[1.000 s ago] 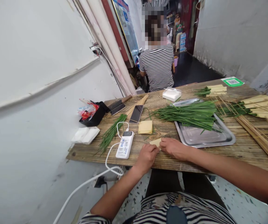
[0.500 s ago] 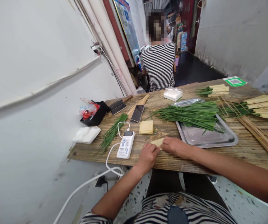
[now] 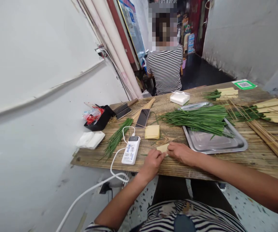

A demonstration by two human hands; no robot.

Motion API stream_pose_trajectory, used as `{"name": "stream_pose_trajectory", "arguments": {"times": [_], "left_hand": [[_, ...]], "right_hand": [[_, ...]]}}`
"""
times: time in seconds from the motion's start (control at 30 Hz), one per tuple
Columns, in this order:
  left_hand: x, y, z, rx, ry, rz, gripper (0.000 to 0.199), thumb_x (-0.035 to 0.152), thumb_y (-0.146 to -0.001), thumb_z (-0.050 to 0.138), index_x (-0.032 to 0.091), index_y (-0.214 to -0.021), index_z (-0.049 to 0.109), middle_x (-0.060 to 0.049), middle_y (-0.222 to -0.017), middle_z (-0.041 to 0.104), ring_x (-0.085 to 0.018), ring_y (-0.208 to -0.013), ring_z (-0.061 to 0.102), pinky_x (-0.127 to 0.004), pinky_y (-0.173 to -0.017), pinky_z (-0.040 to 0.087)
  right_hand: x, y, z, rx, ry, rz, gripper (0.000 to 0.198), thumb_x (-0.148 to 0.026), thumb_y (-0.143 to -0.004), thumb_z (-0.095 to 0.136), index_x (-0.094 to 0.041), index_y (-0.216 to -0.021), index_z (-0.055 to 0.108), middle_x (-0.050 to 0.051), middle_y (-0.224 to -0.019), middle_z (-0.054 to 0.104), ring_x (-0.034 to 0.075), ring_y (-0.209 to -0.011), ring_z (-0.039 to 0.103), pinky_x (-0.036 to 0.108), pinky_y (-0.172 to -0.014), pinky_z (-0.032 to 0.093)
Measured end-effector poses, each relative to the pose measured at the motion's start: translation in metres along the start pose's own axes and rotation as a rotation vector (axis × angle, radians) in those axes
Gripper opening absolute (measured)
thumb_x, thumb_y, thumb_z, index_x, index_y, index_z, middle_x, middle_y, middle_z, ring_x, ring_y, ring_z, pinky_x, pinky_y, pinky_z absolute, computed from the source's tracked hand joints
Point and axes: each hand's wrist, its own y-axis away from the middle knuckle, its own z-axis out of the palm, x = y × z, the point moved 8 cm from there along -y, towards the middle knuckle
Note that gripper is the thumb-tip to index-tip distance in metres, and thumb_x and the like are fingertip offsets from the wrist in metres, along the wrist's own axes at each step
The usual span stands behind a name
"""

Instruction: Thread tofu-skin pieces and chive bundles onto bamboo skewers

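Close to the table's front edge, my left hand (image 3: 153, 160) and my right hand (image 3: 179, 151) are closed on a pale yellow tofu sheet (image 3: 162, 148), one at each side of its near edge. My fingers cover part of the sheet, and what lies under them is hidden. Just beyond is a small stack of square tofu sheets (image 3: 152, 132). To the right, a heap of long green chives (image 3: 197, 119) lies across a metal tray (image 3: 213, 143). Thin wooden skewers (image 3: 145, 108) fan out near a dark phone (image 3: 143, 118).
A white power bank (image 3: 130, 151) with cables lies left of my hands, beside more chives (image 3: 118, 135). White napkins (image 3: 90, 140) and a black box (image 3: 100, 119) stand at the left end. Chive rolls (image 3: 273, 109) and bundled skewers (image 3: 269, 138) lie right. A person (image 3: 165, 71) sits beyond the table.
Both hands stay almost in place on the tofu sheet, with only slight finger movement. The whole view has shifted very slightly.
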Motion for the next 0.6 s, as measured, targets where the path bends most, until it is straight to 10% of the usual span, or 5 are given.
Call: {"name": "stream_pose_trajectory", "arguments": {"times": [0.6], "left_hand": [[-0.005, 0.001, -0.006, -0.01, 0.158, -0.057, 0.026, 0.02, -0.095, 0.04, 0.016, -0.103, 0.064, -0.007, -0.086, 0.062, -0.016, -0.081, 0.054, -0.03, -0.072, 0.046]], "right_hand": [[0.012, 0.0, 0.002, 0.031, -0.2, 0.07, 0.029, -0.02, -0.091, 0.042, -0.016, -0.067, 0.056, 0.003, -0.076, 0.053, 0.014, -0.072, 0.039, 0.027, -0.061, 0.026]]}}
